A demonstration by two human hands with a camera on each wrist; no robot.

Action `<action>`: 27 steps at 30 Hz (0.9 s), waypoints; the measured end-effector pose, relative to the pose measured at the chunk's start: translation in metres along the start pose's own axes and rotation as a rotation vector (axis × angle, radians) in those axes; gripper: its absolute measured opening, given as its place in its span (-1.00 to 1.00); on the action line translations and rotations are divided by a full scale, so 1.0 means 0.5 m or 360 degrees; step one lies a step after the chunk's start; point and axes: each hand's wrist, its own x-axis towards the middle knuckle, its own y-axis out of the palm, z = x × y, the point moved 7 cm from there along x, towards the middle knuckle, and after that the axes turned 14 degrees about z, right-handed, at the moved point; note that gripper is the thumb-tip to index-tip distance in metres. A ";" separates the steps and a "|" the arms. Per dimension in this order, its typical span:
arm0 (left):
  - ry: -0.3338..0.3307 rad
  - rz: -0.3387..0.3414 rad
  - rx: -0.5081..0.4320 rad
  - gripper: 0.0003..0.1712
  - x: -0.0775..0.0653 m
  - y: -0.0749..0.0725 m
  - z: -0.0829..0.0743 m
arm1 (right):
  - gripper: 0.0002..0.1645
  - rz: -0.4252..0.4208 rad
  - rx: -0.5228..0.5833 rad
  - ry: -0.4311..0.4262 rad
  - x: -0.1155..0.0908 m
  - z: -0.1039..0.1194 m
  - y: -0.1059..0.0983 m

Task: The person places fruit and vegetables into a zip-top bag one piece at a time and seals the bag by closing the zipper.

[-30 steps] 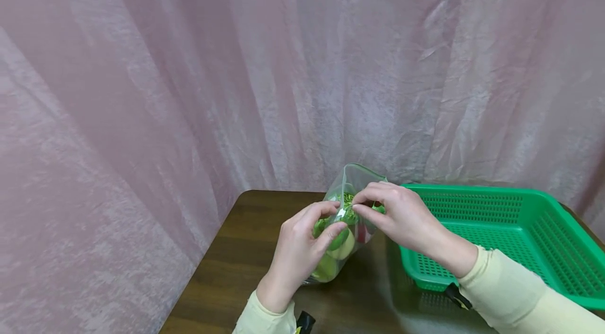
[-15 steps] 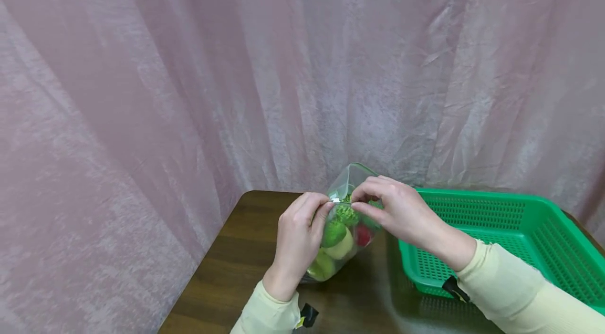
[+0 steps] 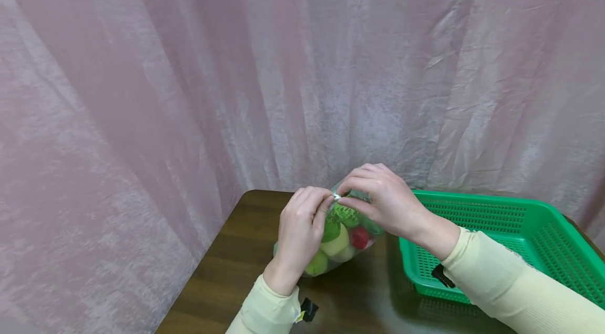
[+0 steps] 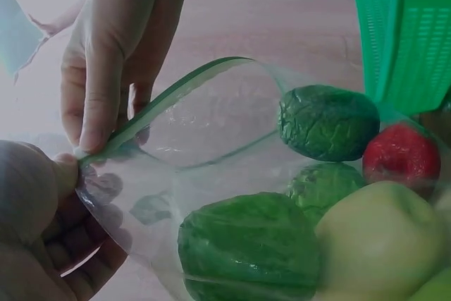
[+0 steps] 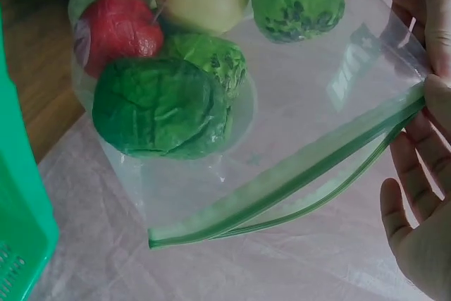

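A clear zip bag point(image 5: 282, 103) with a green strip along its mouth stands between the hands. Inside are a red apple point(image 5: 120, 32), a pale green round fruit point(image 4: 380, 234) and several leafy-looking green vegetables point(image 4: 246, 248). My left hand point(image 3: 298, 229) pinches one end of the mouth between thumb and fingers. Close beside it, my right hand point(image 3: 385, 200) grips the strip with thumb and fingertips. A small white spot shows between both hands' fingertips in the head view. The two edges of the mouth still part in the left wrist view.
To the right of the bag is a green perforated basket point(image 3: 515, 239). Both stand on a dark wooden table point(image 3: 236, 255). A pinkish-grey curtain point(image 3: 283, 71) hangs behind the table's back edge.
My right hand has moved left along the bag's mouth, up to the left hand. The left hand's thumb and fingers have closed on the bag's corner, and the mouth has turned and lowered.
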 end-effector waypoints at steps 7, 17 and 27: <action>0.0024 -0.0040 0.0049 -0.90 0.007 -0.004 0.000 | -0.77 0.0015 -0.0059 0.0012 0.004 -0.008 0.002; -0.0012 -0.0129 -0.0011 -0.91 -0.001 -0.026 0.019 | -0.73 0.0058 -0.0083 0.0155 -0.019 -0.058 0.004; -0.0058 -0.0212 -0.0027 -0.89 -0.002 -0.054 0.039 | -0.76 0.0106 -0.0123 0.0357 -0.056 -0.114 0.001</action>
